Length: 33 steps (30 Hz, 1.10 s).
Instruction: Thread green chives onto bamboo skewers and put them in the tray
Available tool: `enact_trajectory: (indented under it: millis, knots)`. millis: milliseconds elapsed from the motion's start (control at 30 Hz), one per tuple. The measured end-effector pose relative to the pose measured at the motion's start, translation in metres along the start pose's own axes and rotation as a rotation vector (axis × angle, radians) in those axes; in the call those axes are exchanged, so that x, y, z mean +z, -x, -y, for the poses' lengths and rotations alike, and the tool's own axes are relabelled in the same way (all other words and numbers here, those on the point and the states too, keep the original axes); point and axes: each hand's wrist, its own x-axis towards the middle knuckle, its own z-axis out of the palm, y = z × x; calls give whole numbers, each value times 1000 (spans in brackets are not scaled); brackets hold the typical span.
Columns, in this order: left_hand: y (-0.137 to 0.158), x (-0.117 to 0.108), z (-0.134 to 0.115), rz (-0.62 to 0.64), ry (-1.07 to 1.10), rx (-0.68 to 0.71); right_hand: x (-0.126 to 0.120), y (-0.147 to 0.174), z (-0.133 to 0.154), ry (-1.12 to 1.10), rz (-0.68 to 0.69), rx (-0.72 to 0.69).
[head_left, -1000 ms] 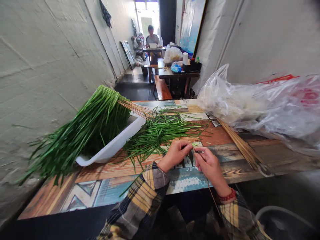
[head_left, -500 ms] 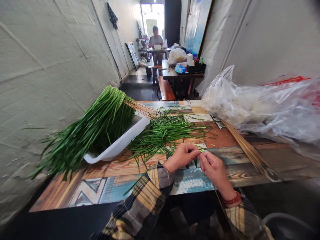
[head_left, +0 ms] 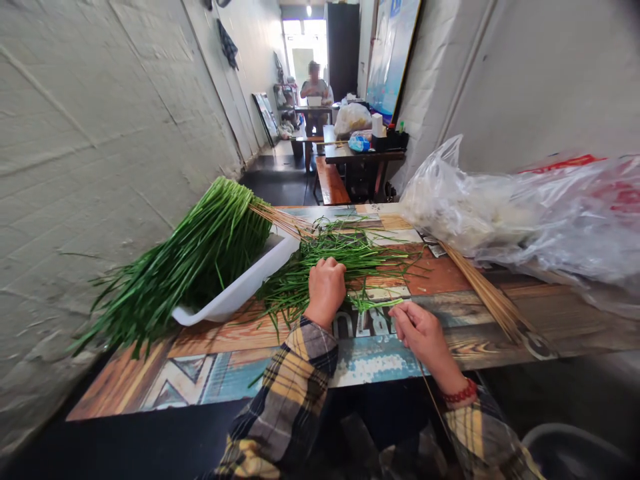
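Note:
My left hand (head_left: 327,287) is curled at the near side of a loose pile of green chives (head_left: 350,257); whatever its fingers hold is hidden behind the knuckles. In my right hand (head_left: 423,337), a thin wooden skewer (head_left: 434,397) is pinched and runs down below the table edge. A few pale green chive ends (head_left: 385,304) lie at its fingertips, their leaves trailing left over the tabletop. To the left, a thick bundle of skewered chives (head_left: 200,247) rests across a white tray (head_left: 235,290), with skewer ends (head_left: 283,220) pointing right.
A bunch of bare skewers (head_left: 483,290) lies on the right of the patterned table (head_left: 200,347). Behind it are bulky clear plastic bags (head_left: 525,207). Brick walls stand on both sides. Farther off, a person (head_left: 314,87) sits beyond another table (head_left: 345,153) and a bench (head_left: 331,181).
My left hand has left my right hand's fingertips and moved left and up to the chive pile. My right hand stays nearly in place with the skewer.

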Motion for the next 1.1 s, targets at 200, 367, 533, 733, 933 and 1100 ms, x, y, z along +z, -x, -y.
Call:
enact_trajectory:
  millis: [200, 367, 533, 733, 933, 1100]
  knots:
    - [-3, 6, 2, -10, -97, -57, 0, -1, 2, 28, -20, -37]
    - [-1, 3, 2, -7, -91, -71, 1, -1, 2, 24, -16, -34]
    - [2, -4, -4, -122, 107, 26, 1, -1, 4, 13, -22, -34]
    - [-3, -1, -10, -99, 866, 8, 0, -2, 4, 33, -16, -45]
    - [-5, -2, -9, -64, 1150, -106, -1, -2, 4, 44, -20, -51]
    - [-4, -1, -10, -56, 1128, -129, -1, -2, 5, 52, -22, -54]
